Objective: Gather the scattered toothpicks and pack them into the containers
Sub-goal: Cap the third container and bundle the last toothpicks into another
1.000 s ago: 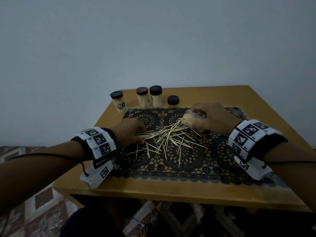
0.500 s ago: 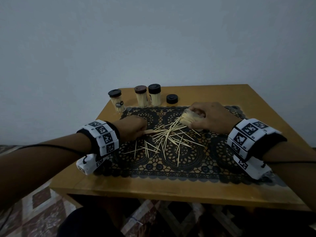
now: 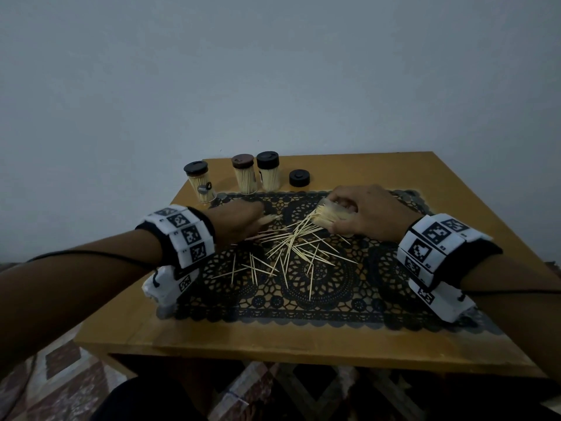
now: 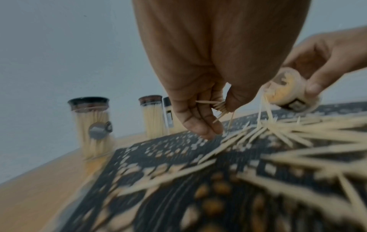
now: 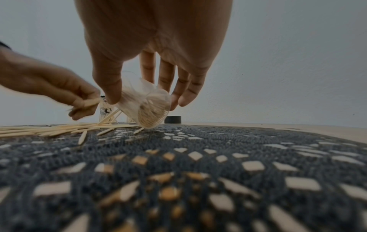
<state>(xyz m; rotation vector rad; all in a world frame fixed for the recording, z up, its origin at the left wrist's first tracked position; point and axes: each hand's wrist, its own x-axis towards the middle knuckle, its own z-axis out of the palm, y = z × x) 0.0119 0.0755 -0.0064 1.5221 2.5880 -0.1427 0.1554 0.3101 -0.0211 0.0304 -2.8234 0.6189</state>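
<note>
Fingertips (image 4: 210, 130) of the left hand (image 3: 236, 221) pinch a small bundle of toothpicks (image 4: 217, 106), thumb against curled fingers, just above the dark lace mat (image 3: 334, 302). Beside it the right hand (image 3: 368, 212) wraps thumb and fingers around a clear open container (image 5: 144, 104), tipped on its side with the mouth toward the left hand and its lower edge at the mat; it is already well filled. Loose toothpicks (image 3: 291, 250) fan out between and below the two hands, some crossing one another. Past the mat on the wooden table (image 3: 425, 174) stand three capped containers (image 3: 246, 177) full of picks, with a loose black cap (image 3: 299, 178) near them. To my eye the step is feeding the bundle into the tilted mouth; it would go best with the picks squared up and parallel, points aimed along the container's axis, and the container kept low and steady so nothing already inside slides out. Many picks remain to gather.
</note>
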